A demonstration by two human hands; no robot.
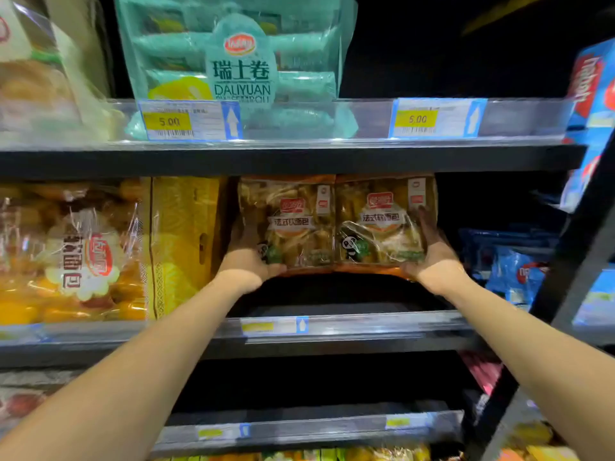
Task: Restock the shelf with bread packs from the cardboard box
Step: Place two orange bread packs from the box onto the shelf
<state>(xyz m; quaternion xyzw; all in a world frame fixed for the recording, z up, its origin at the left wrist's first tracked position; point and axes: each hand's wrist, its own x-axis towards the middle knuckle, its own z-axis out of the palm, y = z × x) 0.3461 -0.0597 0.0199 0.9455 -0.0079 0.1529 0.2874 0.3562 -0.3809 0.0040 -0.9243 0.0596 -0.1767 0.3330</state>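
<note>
Two clear bread packs with red logos sit side by side inside the middle shelf bay, raised above the shelf floor. My left hand [248, 257] grips the lower left corner of the left bread pack [293, 224]. My right hand [432, 251] holds the right edge and bottom of the right bread pack [382, 221]. Both forearms reach up from below. The middle shelf [366, 322] under the packs is dark. The cardboard box is not in view.
A yellow carton [183, 244] and an orange bread pack [73, 254] stand left of the bay. A green Swiss-roll bag [233, 64] sits on the upper shelf behind price tags [189, 120]. Blue packs [512, 267] lie beyond the dark upright at right.
</note>
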